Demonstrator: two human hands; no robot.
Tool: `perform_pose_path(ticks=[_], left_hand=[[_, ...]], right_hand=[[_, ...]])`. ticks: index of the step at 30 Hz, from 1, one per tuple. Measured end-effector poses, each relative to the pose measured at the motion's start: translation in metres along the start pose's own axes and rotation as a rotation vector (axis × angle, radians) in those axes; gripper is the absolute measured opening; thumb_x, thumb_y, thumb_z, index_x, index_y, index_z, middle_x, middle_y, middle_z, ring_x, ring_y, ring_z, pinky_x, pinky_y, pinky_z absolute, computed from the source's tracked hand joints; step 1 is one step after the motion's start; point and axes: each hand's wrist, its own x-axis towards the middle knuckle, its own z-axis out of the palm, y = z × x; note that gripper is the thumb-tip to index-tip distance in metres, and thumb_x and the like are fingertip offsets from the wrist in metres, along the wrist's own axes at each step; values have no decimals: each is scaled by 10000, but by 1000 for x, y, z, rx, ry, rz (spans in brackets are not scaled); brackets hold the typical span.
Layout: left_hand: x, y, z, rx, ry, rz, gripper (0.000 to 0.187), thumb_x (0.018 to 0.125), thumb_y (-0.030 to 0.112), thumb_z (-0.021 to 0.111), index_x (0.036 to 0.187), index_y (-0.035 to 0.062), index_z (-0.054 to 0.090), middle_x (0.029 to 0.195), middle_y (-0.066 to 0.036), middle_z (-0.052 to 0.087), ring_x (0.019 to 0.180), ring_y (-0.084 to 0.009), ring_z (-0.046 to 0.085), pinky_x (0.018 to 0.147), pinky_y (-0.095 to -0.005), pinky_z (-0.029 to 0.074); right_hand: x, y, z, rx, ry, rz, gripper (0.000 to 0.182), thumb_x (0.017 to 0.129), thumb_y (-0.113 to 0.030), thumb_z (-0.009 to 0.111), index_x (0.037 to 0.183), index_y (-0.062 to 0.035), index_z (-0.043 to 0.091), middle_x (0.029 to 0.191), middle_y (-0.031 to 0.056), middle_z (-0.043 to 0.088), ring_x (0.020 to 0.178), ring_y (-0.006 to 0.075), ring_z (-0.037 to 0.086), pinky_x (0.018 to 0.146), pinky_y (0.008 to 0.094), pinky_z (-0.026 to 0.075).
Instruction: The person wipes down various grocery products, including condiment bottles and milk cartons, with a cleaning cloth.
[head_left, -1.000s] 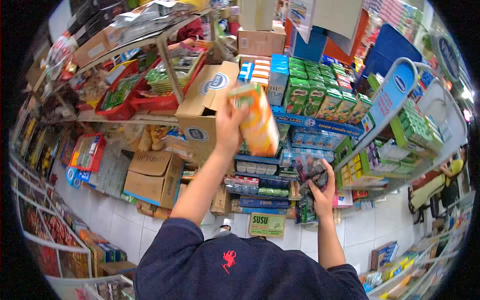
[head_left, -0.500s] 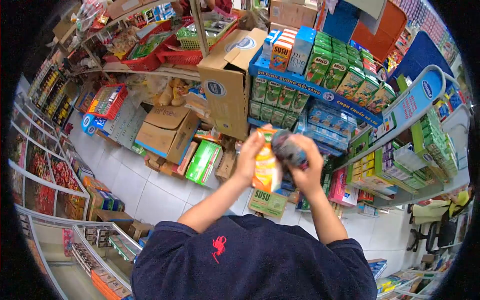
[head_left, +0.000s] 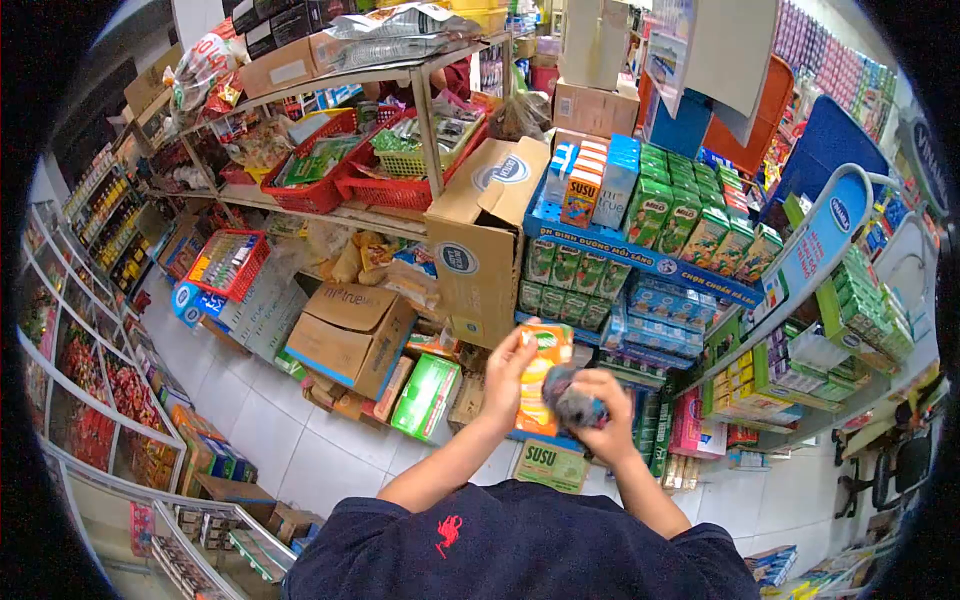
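An orange, white and yellow drink carton (head_left: 543,375) is upright in front of my chest, its lettering blurred. My left hand (head_left: 507,378) is closed on its left edge. A crumpled dark grey cloth (head_left: 576,402) with coloured patches is bunched in my right hand (head_left: 609,412). The cloth lies against the lower right side of the carton and covers part of it.
Ahead stands a blue display rack (head_left: 640,257) stacked with green Milo packs (head_left: 652,207). Left of it are a tall cardboard box (head_left: 465,275) and red baskets (head_left: 318,160) on a shelf. A green-labelled SUSU carton (head_left: 551,466) sits low before me.
My right hand and the cloth have moved from the carton's upper right down to its lower right. The camera view has shifted, so the shelves sit lower and farther right.
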Motion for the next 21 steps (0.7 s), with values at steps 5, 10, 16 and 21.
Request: perform_pose_path(ticks=[5,10,16,21], left_hand=[[-2,19,-21,-20,156,-70,409,857,172,468,1218,4,372,1135,-112,483,973,-155,518,823,-278,429],[-10,47,-37,-226,-87,-217,390,906,183,344,1276,63,309,1212,-81,433,1093,-181,445,923,-325,363],[-20,32,-67,-203,-166,-596,434,900,348,324,1246,87,329,1168,-70,464,1039,-163,484,866,-330,421],[-34,29,-63,132,-147,-460,467,886,397,355,1242,95,338,1089,-49,499,974,-132,500,846,-300,411]], right_hand=[[-16,2,43,39,67,60,557,555,-119,726,1034,-69,445,1018,150,478,955,293,477,832,373,374],[-36,3,76,267,298,290,575,605,-135,720,1073,-48,398,1112,130,400,1035,247,401,900,346,299],[-22,-1,72,-33,133,130,486,585,-108,714,1004,-39,477,980,140,467,929,276,473,820,338,374],[21,-4,60,-251,205,132,432,576,-52,671,978,-36,515,940,138,495,882,289,497,783,340,390]])
